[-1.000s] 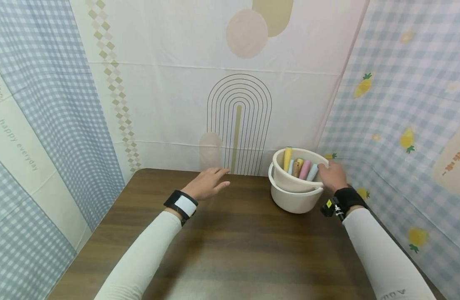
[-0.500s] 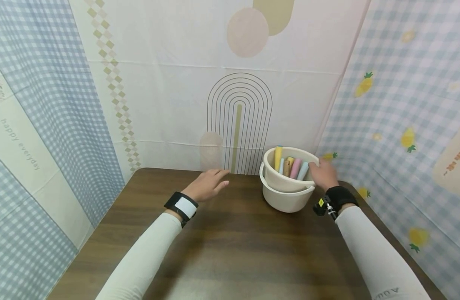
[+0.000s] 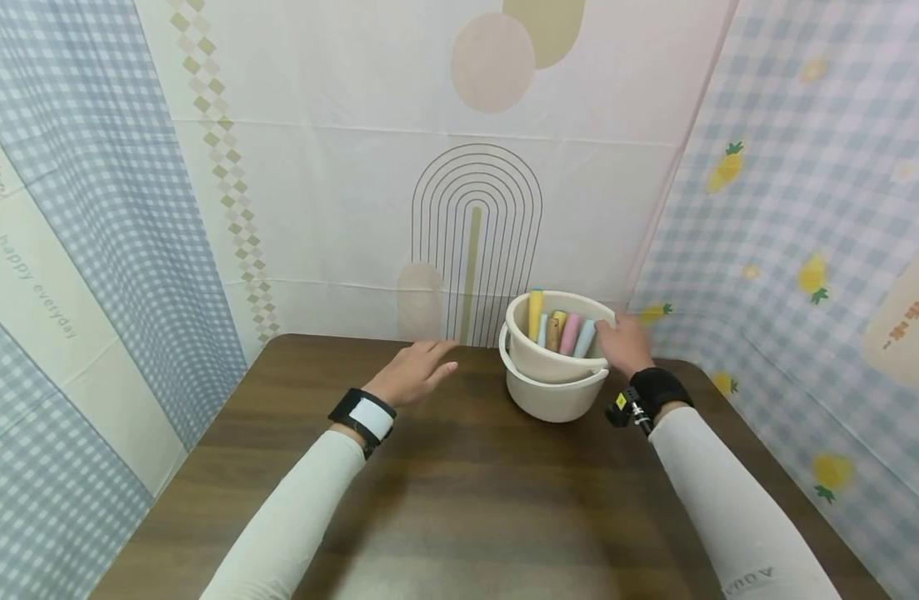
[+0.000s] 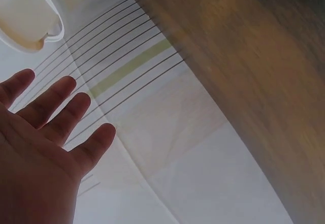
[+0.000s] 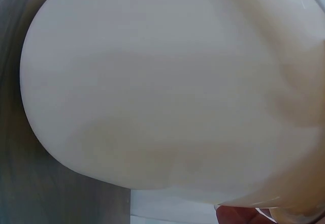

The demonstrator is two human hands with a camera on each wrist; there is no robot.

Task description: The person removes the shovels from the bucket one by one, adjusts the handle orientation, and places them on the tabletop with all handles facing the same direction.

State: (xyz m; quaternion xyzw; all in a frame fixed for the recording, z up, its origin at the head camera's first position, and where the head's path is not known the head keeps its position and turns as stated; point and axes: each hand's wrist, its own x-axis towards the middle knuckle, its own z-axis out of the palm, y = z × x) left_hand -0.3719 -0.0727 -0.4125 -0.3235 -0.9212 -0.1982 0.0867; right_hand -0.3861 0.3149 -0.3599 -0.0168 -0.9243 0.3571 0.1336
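Note:
At the back right of the table in the head view, a cream tub [image 3: 529, 357] sits tilted in or on a second white tub [image 3: 551, 402]. Several coloured cylinders stand in the upper tub: a tall yellow cylinder [image 3: 534, 315], a pink cylinder [image 3: 569, 333], pale blue and tan ones. My right hand [image 3: 626, 343] grips the upper tub's right rim, its other fingers mostly hidden. A pale tub wall [image 5: 152, 82] fills the right wrist view. My left hand [image 3: 412, 372] hovers left of the tubs, fingers spread and holding nothing; the left wrist view shows this too.
The dark wooden table [image 3: 459, 492] ends at the back against a pale printed curtain [image 3: 339, 208]. Blue checked cloth [image 3: 774, 250] hangs close along the right side, and another checked cloth [image 3: 114, 167] hangs on the left.
My right hand has moved left along the table's back, and both tubs with the cylinders have moved left with it. The left hand has stayed nearly still.

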